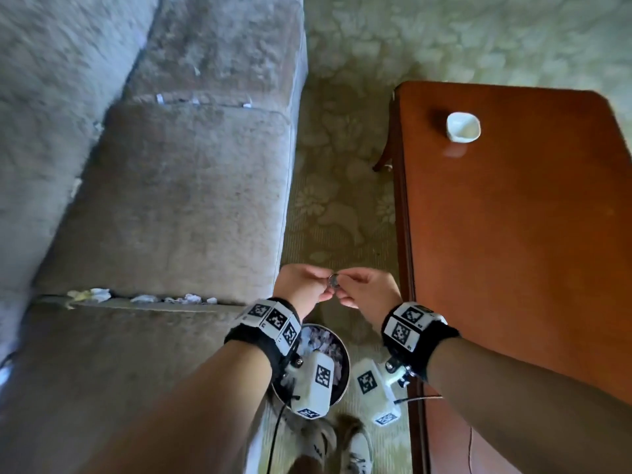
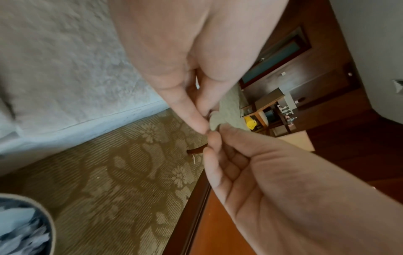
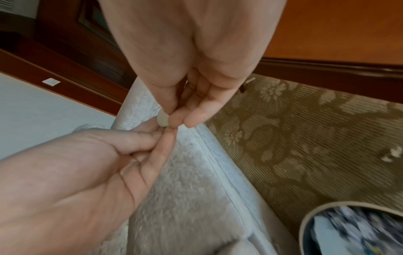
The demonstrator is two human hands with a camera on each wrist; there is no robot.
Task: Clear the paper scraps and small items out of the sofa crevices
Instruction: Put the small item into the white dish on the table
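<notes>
Over the carpet between the sofa and the table, my left hand and right hand meet fingertip to fingertip. Both pinch one small round coin-like item, which looks pale in the right wrist view. Crumpled paper scraps lie along the near crevice between the seat cushions, with more of them toward the sofa's front. Small white scraps sit in the far crevice. Below my left wrist stands a round bin with paper in it.
A polished wooden table runs along the right, with a white cup near its far end. Patterned carpet forms a narrow strip between sofa and table. My shoes stand by the bin. A cable hangs from each wrist camera.
</notes>
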